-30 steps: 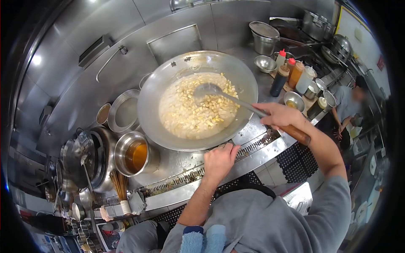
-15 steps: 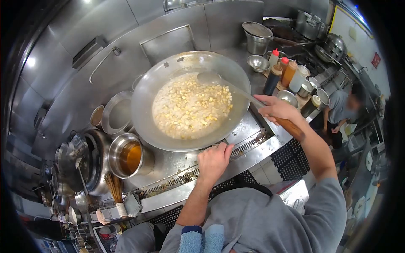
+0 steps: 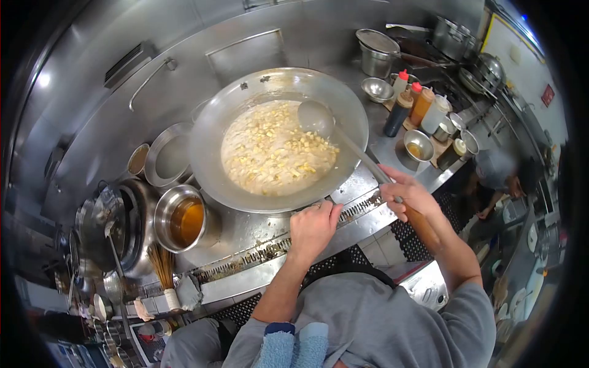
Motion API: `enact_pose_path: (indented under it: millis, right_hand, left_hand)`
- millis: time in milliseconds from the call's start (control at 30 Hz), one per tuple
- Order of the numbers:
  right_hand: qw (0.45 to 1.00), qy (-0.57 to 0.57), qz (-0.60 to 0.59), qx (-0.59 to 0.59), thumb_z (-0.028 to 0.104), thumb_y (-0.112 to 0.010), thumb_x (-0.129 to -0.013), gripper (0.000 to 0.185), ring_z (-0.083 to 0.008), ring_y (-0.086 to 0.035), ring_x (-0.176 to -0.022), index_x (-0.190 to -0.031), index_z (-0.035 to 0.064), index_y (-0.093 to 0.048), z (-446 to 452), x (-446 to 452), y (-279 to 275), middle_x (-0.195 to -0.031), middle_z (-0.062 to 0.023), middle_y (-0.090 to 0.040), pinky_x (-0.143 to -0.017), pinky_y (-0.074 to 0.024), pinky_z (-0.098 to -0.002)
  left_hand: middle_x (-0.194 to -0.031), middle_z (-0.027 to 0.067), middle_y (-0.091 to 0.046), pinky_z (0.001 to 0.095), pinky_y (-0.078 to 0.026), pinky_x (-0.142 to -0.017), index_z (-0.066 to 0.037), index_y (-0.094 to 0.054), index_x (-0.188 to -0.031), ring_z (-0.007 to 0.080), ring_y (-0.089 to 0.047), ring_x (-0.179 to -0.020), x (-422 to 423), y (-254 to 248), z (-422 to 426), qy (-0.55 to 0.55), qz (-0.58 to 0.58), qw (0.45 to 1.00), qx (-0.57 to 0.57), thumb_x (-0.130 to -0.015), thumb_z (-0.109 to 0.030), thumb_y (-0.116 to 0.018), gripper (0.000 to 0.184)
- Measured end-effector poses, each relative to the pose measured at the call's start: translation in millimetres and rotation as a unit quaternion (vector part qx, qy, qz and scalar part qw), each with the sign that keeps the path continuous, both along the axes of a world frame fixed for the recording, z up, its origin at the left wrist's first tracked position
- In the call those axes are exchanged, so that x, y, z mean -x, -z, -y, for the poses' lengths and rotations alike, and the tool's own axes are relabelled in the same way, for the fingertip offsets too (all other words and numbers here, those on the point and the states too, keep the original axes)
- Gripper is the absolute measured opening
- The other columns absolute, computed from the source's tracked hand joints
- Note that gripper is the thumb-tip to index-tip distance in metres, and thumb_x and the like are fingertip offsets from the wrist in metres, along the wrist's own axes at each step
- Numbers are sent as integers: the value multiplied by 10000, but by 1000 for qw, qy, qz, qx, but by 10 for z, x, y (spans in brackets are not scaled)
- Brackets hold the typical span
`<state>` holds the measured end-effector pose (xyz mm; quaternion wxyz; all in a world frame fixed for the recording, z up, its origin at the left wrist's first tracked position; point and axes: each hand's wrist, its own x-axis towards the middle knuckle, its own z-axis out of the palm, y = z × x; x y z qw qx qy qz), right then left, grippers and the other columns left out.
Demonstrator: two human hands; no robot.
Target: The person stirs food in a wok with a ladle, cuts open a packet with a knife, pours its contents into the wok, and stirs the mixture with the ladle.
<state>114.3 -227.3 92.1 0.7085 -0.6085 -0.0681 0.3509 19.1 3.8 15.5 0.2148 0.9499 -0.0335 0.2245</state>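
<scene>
A large metal wok (image 3: 208,178) holds pale, bubbling liquid with many small yellowish cubes (image 3: 270,147). My right hand (image 3: 408,193) is wrapped round the wooden-ended handle of a long ladle (image 3: 359,150). The ladle's round bowl rests at the right side of the food, near the liquid's surface. At the wok's near rim is my left hand (image 3: 315,224), its fingers curled at the edge. What those fingers grip is hidden, as the wok's rim and the hand's back cover the fingertips.
Sauce bottles (image 3: 399,113) and a small bowl (image 3: 418,146) stand right of the wok. On the left are a pot of amber liquid (image 3: 181,218), a strainer bowl (image 3: 169,156) and a bamboo brush (image 3: 162,270). Another person (image 3: 494,168) bends at the far right.
The ladle has moved rightward and nearer in the wok, its bowl now more visible. My right hand has come down closer to me. The other person bends lower.
</scene>
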Motion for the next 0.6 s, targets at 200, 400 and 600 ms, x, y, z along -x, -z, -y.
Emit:
enact_pose_path:
  millis: [200,400,600]
  right_hand:
    - [986,-26,139,85,74,-577,-903,696,-119,-466,-439,-1519,-37,-271,-349,-663,-69,-666,-23,-510,-357,-390,-279]
    - [978,-63,162,117,121,-591,-886,380,-106,-474,-508,-1250,52,-502,-1359,-1464,267,-697,-5,-502,-432,-412,-308]
    - [961,-186,150,138,131,-604,-908,777,-105,-482,-519,-1590,160,-231,-2071,-1537,319,-718,8,-504,-443,-409,-294]
  left_hand:
    - [-649,103,-646,438,-505,-548,-81,-639,-782,314,-655,-608,16,44,3,1,-1,1000,30,-933,-374,-649,330]
    - [-720,127,-687,469,-523,-605,-84,-658,-796,341,-678,-677,23,-89,-76,13,-60,998,16,-923,-392,-649,333]
    - [-739,148,-695,468,-543,-656,-81,-671,-798,356,-691,-731,61,-49,-219,20,-83,996,22,-925,-433,-638,375]
